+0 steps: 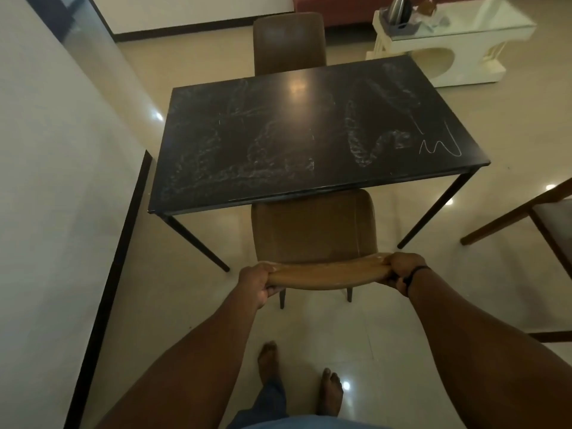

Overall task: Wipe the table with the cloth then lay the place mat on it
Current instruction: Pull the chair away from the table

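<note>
Both your arms reach straight forward; your left hand (255,281) and right hand (404,269) each grip the near chair (312,230) backrest top, fingers curled, before the chalk-smeared worktop (278,134).

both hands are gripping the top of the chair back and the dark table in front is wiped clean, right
Not quite. Both the left hand and the right hand do grip the top of the chair back, but the head view shows the dark table smeared with white chalky streaks and a scribble near its right corner.
</note>
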